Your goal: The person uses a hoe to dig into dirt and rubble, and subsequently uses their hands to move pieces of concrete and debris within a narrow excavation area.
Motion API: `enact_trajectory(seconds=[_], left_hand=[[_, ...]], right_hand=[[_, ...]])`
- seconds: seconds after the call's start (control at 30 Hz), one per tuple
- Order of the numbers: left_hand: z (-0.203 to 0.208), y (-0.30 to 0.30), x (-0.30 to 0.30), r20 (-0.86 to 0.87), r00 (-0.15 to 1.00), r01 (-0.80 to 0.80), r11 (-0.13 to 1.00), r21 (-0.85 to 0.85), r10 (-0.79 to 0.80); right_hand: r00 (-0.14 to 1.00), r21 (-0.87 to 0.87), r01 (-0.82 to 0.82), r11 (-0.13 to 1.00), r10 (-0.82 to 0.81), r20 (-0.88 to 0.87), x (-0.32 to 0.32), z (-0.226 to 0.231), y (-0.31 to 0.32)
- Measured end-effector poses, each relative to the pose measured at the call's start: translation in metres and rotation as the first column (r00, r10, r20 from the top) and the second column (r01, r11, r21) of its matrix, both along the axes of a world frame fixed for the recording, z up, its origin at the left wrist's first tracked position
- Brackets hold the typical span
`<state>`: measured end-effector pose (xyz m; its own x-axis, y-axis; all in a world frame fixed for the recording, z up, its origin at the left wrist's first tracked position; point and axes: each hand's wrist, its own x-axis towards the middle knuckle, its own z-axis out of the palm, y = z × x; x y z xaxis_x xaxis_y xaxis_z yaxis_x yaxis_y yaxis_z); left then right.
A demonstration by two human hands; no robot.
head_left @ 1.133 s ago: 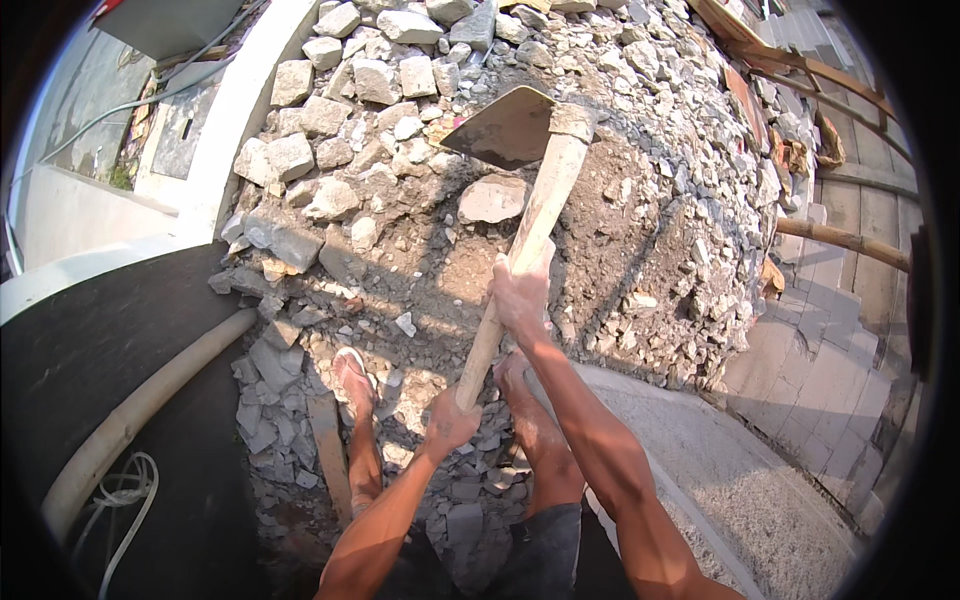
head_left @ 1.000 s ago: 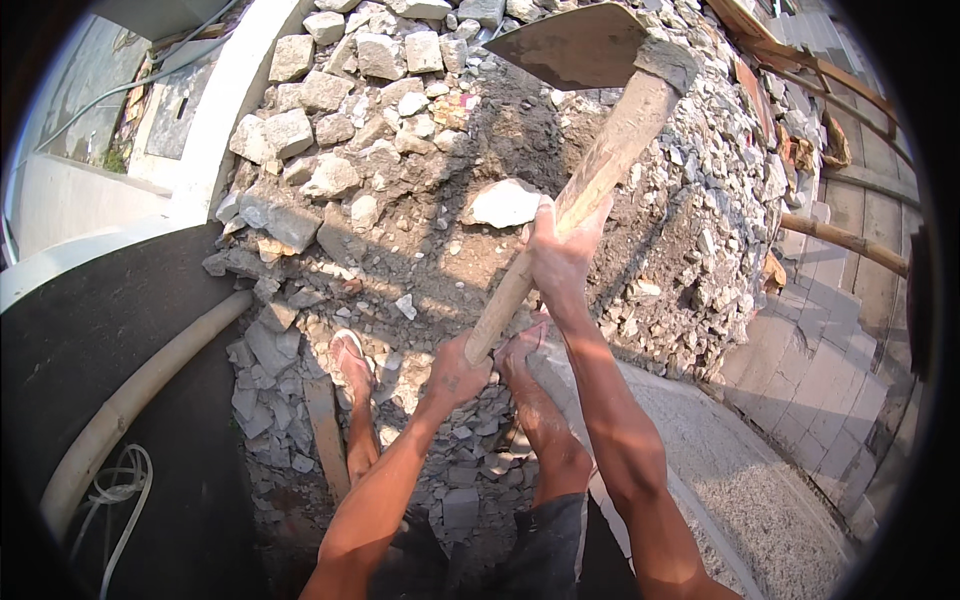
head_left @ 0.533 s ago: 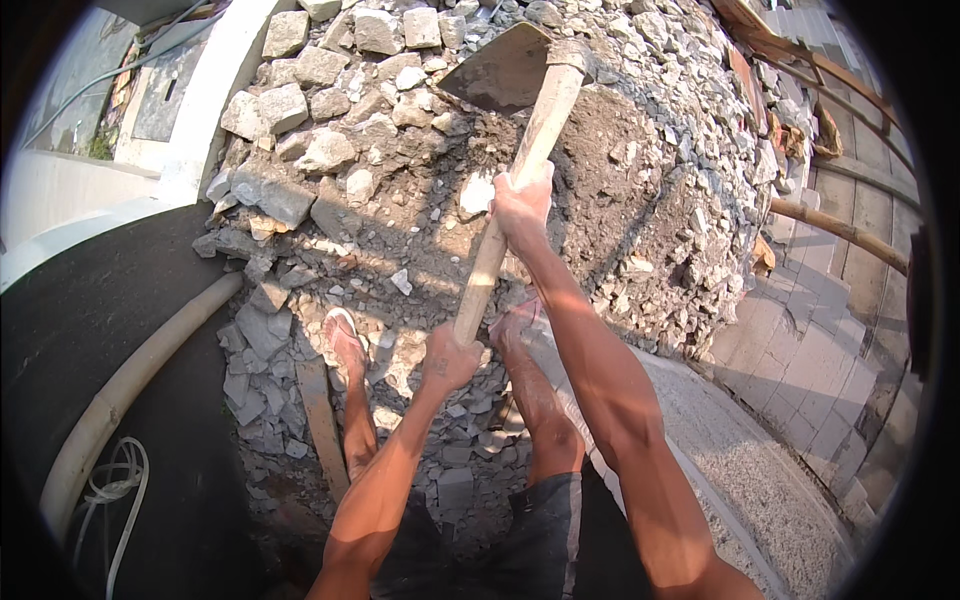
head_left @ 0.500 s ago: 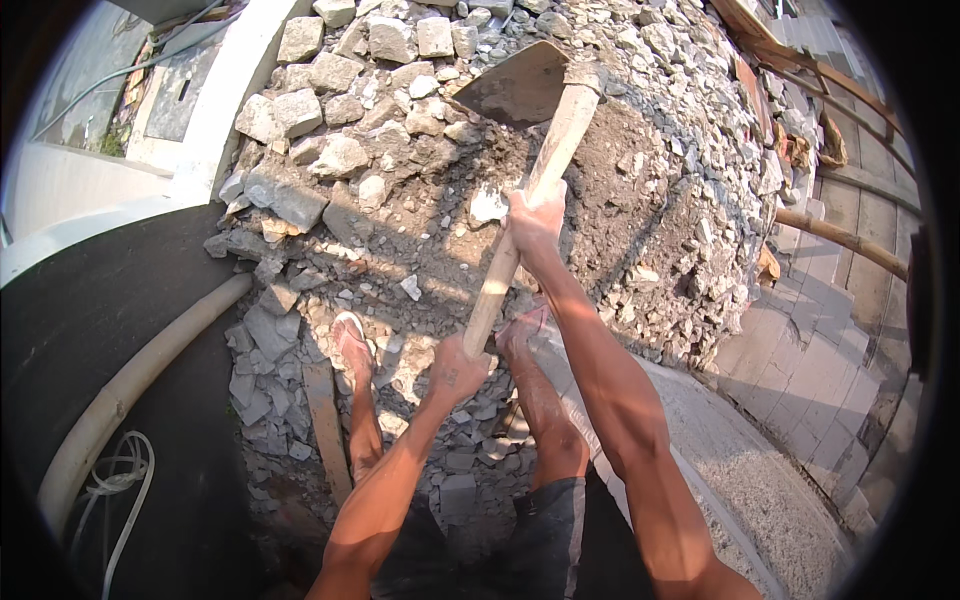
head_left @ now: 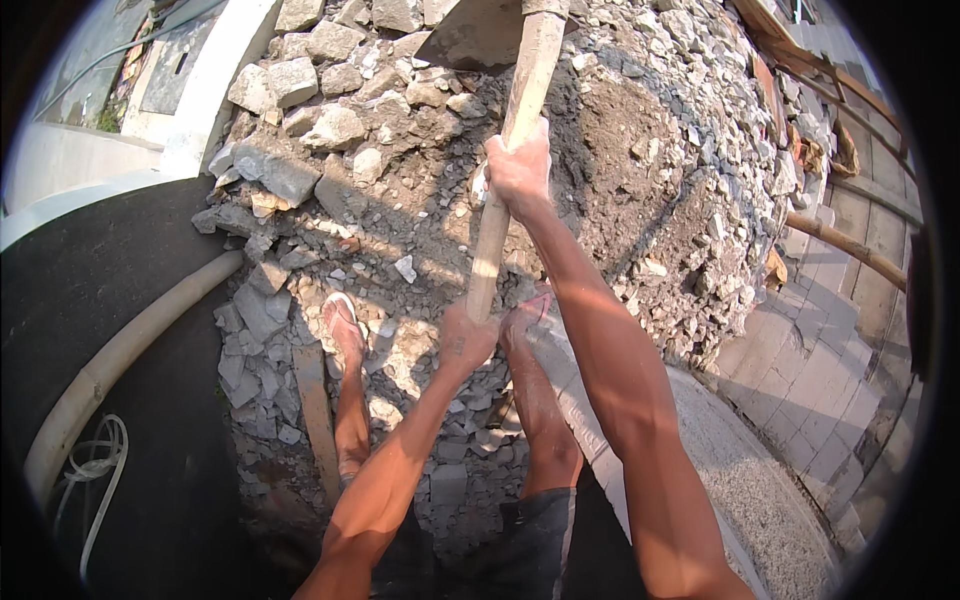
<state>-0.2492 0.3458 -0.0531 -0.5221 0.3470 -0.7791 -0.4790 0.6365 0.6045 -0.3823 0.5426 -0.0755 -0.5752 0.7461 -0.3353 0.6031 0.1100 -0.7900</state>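
Note:
A hoe with a thick wooden handle (head_left: 490, 245) and a broad, dusty metal blade (head_left: 470, 38) reaches away from me over a heap of broken rubble and soil (head_left: 610, 150). Around the lower end of the handle my left hand (head_left: 467, 338) is closed. Farther up, my right hand (head_left: 520, 172) grips the handle below the blade. The blade's top is cut off by the upper edge of the picture, and whether it touches the rubble is hard to tell.
My sandalled feet stand on loose rubble beside a wooden plank (head_left: 318, 415). Left are a bamboo pole (head_left: 125, 370), a pale hose (head_left: 100, 470) and a white wall (head_left: 225, 75). A concrete slab (head_left: 740, 470) lies right, with grey paving (head_left: 800, 350) beyond and another pole (head_left: 850, 248).
The hoe has moved farther away from me and slightly left, its blade now partly out of the picture. Both hands have kept their hold, with the right hand and left hand moving up along with it.

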Motion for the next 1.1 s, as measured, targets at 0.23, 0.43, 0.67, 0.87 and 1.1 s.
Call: enact_trajectory(seconds=[0.23,0.43,0.67,0.87,1.1], left_hand=[[0.024,-0.039,0.007,-0.114,0.993,0.028,0.999,0.037,-0.024],[0.001,0.006,-0.083,-0.172,0.981,0.106,0.991,0.086,-0.090],[0.025,-0.055,0.016,0.049,0.997,0.065,0.998,-0.011,-0.064],[0.070,-0.082,0.092,0.077,0.995,0.063,0.992,-0.106,-0.055],[0.010,-0.061,-0.010,-0.182,0.983,-0.010,0.998,0.062,0.021]], right_hand=[[0.986,-0.167,0.102,0.981,-0.122,-0.113,0.036,0.043,-0.035],[0.954,-0.141,0.103,0.985,-0.138,-0.268,-0.051,0.057,0.014],[0.987,-0.262,0.153,0.953,-0.135,0.084,0.045,0.003,-0.040],[0.958,-0.470,0.287,0.835,-0.237,0.164,0.157,0.018,-0.076],[0.958,-0.397,0.091,0.913,-0.190,-0.217,0.015,0.053,-0.056]])
